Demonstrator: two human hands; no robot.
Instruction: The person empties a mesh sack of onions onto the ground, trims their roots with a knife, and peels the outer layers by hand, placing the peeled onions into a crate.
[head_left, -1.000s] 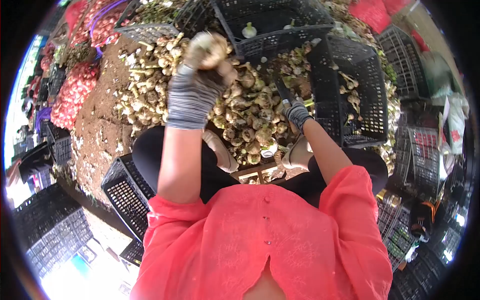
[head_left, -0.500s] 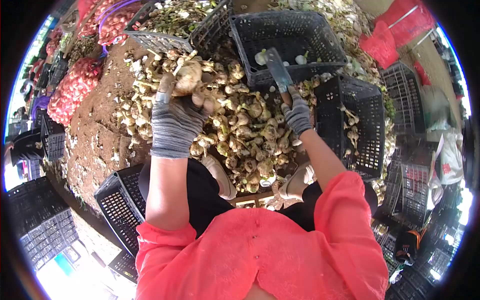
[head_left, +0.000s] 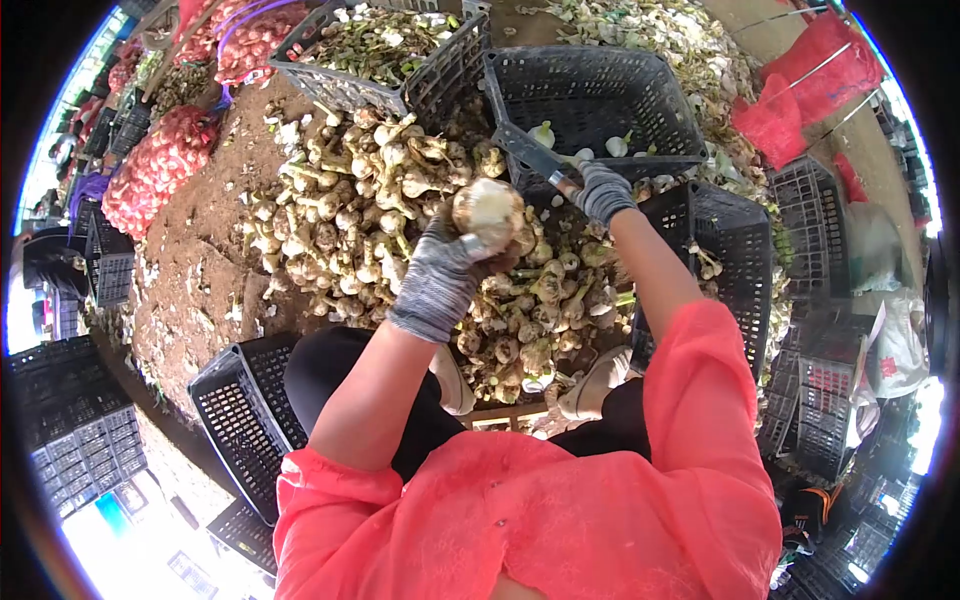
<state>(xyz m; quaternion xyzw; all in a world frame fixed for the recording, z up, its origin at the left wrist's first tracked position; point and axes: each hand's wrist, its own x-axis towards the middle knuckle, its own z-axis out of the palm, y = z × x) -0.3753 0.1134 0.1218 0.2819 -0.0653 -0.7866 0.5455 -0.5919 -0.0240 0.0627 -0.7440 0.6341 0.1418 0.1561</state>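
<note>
My left hand (head_left: pixel 440 275), in a grey striped glove with bare fingertips, is closed around a large garlic bulb (head_left: pixel 488 212). The bulb's pale, trimmed face is turned up. My right hand (head_left: pixel 603 193), gloved the same way, grips the handle of a broad-bladed knife (head_left: pixel 535 155). Its blade points up and to the left, over the near left corner of a black crate (head_left: pixel 590 75). Inside that crate lie a few white garlic bulbs (head_left: pixel 617 147). Beneath both hands spreads a heap of untrimmed garlic (head_left: pixel 370 185) with stems and soil on it.
A crate (head_left: pixel 440 75) of stems and peelings stands at the back left. Another crate (head_left: pixel 735 245) stands to my right, and one (head_left: pixel 245 410) by my left knee. Red net sacks (head_left: pixel 165 165) lie far left; garlic skins (head_left: pixel 680 65) cover the ground behind.
My left hand has moved right and toward me with the bulb, whose pale face now shows. The knife has swung left, from pointing away to lying aslant at the crate's corner.
</note>
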